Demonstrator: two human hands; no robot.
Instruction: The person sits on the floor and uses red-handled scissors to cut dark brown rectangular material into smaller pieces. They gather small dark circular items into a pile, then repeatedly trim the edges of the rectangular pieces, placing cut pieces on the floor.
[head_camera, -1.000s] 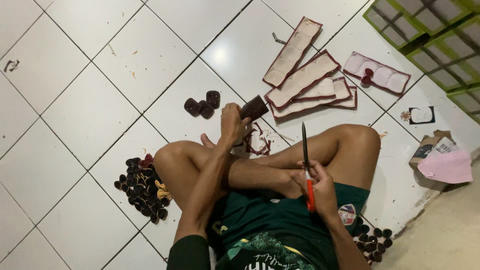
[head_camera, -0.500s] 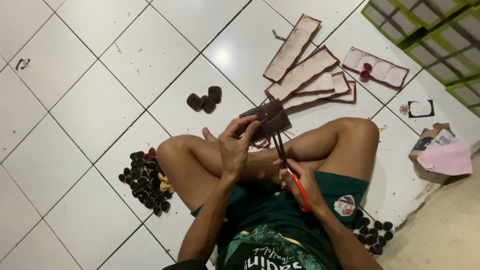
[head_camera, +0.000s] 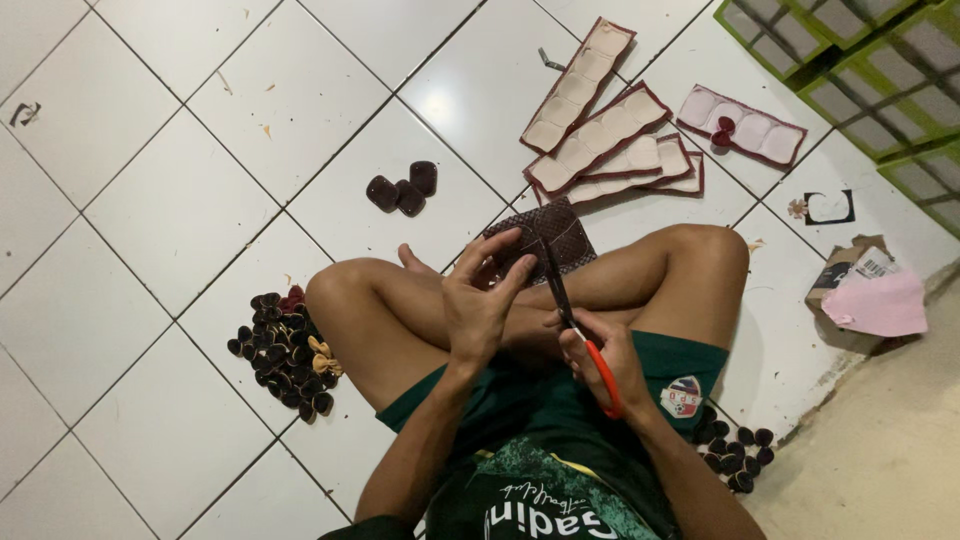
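The person sits cross-legged on a white tiled floor (head_camera: 150, 210). The left hand (head_camera: 480, 305) is raised over the crossed legs, fingers partly spread, its fingertips pinching the near edge of a dark maroon textured sheet (head_camera: 560, 238). The right hand (head_camera: 600, 365) is closed around the orange handles of scissors (head_camera: 575, 320), and the dark blades reach up and far to the sheet, meeting its near edge just right of the left fingertips. Whether the blades are parted or closed cannot be told.

The sheet hangs in the air above the shins, between the two knees, tilted slightly.

On the floor far from the knees, a little left, lie three small dark oval pieces (head_camera: 402, 190), touching one another. Further right and far lies a stack of long maroon-edged strips (head_camera: 610, 140) with rows of pale oval cut-outs, overlapping one another at angles. Apart from them to the right lies another such strip (head_camera: 742, 128), with a small dark red bow resting on it.

To the left of the left knee sits a pile of small dark bows (head_camera: 285, 352), with a couple of tan ones at its right edge. Another cluster of dark pieces (head_camera: 735, 450) lies near the right hip. At the right edge rests a pink paper (head_camera: 885, 303) on a cardboard scrap, and green lattice frames (head_camera: 880, 60) fill the far right corner.
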